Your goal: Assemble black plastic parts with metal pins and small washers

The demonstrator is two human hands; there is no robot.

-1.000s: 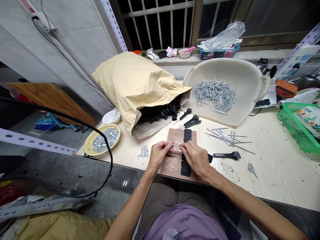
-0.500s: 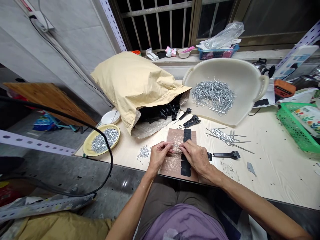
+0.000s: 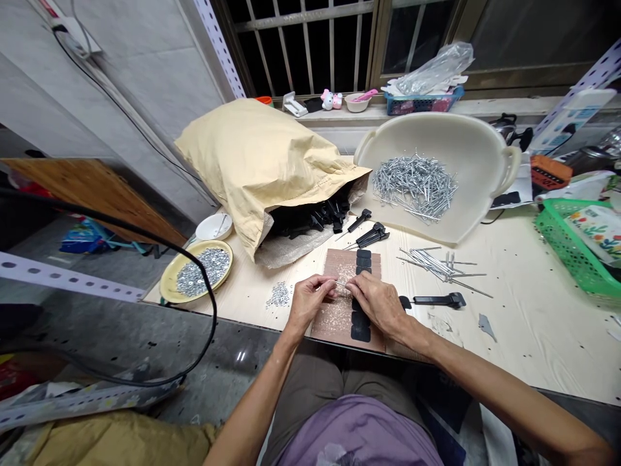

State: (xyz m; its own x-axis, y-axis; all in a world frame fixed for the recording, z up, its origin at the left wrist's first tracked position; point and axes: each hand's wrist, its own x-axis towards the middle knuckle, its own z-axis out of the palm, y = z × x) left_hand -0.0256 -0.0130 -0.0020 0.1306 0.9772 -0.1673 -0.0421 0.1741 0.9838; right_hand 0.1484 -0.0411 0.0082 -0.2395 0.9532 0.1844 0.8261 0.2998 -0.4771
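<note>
Between my two hands runs a thin metal pin (image 3: 341, 283), pinched at its left end by my left hand (image 3: 310, 301) and at its right end by my right hand (image 3: 377, 303). Both hands are closed, just above a brown board (image 3: 331, 325) at the table's front edge. A row of black pads (image 3: 360, 325) lies on the board, partly covered by my right hand. To the right lies a black plastic part with a rod (image 3: 440, 300). Small metal pieces (image 3: 279, 294) are scattered left of my left hand. Fingertip details are too small to make out.
A beige sack (image 3: 262, 155) spills black plastic parts. A white basin (image 3: 478, 149) holds many metal pins, and loose pins (image 3: 439, 265) lie before it. A yellow plate (image 3: 167, 291) of washers stands left. A green basket (image 3: 572, 259) is right; a black cable (image 3: 215, 310) hangs left.
Almost nothing differs: both hands keep the pin in the same place over the board, and the view has shifted very slightly.
</note>
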